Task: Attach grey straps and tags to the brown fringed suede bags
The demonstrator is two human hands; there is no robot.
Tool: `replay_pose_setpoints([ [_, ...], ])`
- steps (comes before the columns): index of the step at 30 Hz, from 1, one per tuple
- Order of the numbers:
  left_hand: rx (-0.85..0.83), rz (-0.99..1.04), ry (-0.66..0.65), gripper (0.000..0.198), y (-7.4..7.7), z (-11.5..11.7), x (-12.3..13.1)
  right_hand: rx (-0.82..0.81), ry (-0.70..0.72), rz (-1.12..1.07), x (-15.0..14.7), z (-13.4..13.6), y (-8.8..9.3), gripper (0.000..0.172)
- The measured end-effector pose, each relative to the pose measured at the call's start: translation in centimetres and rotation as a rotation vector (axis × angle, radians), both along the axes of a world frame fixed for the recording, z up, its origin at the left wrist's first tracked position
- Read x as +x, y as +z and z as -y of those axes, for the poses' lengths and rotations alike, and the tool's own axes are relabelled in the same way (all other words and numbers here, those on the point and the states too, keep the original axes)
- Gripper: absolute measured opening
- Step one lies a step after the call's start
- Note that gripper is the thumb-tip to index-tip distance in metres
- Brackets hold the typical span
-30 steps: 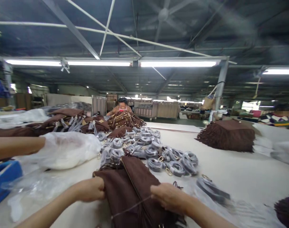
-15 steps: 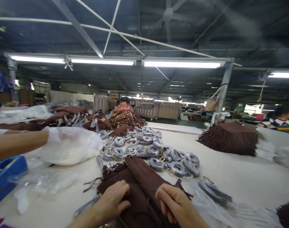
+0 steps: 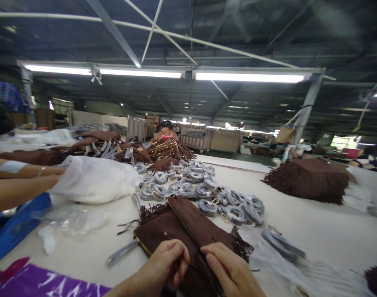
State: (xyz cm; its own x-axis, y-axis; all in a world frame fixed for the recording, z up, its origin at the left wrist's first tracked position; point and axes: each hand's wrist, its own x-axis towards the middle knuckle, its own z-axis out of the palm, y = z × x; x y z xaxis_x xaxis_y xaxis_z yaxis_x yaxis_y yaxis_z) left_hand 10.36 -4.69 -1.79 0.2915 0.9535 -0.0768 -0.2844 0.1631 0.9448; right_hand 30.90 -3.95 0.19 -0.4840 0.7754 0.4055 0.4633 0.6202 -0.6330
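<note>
A dark brown fringed bag (image 3: 157, 229) lies in front of me on the table, its zipped flap (image 3: 196, 220) slanting across it. Over its near left part is my left hand (image 3: 166, 264), fingers curled into a pinch; a thin pin-like bit with a pale tip sticks up beside it. What the pinch holds is hidden. My right hand (image 3: 227, 264) has thumb and fingers closed on the bag's material near the zipped edge. Beyond the bag are several coiled grey straps (image 3: 207, 206) with gold clips, wrapped in plastic.
At left, another person's arms (image 3: 24, 177) reach into a white plastic bag (image 3: 98, 179). A blue holder (image 3: 18, 231) and purple packaging (image 3: 49, 282) lie nearer. Stacked brown fringed bags (image 3: 309, 179) stand at right, near a wrapped strap (image 3: 283, 245). A person (image 3: 166, 134) sits behind gold-trimmed bags (image 3: 168, 148).
My left hand has moved right, toward my right hand, its fingers curling in. The view has shifted, bringing purple packaging in at lower left. The other person's arms reach further into the plastic bag.
</note>
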Motion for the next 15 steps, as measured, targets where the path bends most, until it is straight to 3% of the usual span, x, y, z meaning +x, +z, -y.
replay_pose_setpoints([
  [3,-0.004,0.037,0.021,0.050,0.3,0.2,0.2,-0.023,-0.069,-0.106,-1.2,0.5,1.2,0.032],
  [8,0.001,0.064,-0.003,0.048,0.2,0.1,0.4,0.034,-0.040,-0.155,-3.0,1.1,2.5,0.028],
  [10,0.009,0.101,0.072,0.049,0.5,0.4,0.3,-0.010,-0.093,-0.183,-2.9,1.3,2.5,0.029],
  [12,0.082,0.066,0.213,0.050,1.2,1.0,-0.1,-0.144,-0.149,-0.221,-2.3,1.3,2.1,0.036],
  [15,0.334,-0.178,0.312,0.049,2.1,2.5,-0.5,-0.610,-0.114,-0.385,-1.4,1.3,0.7,0.056],
])
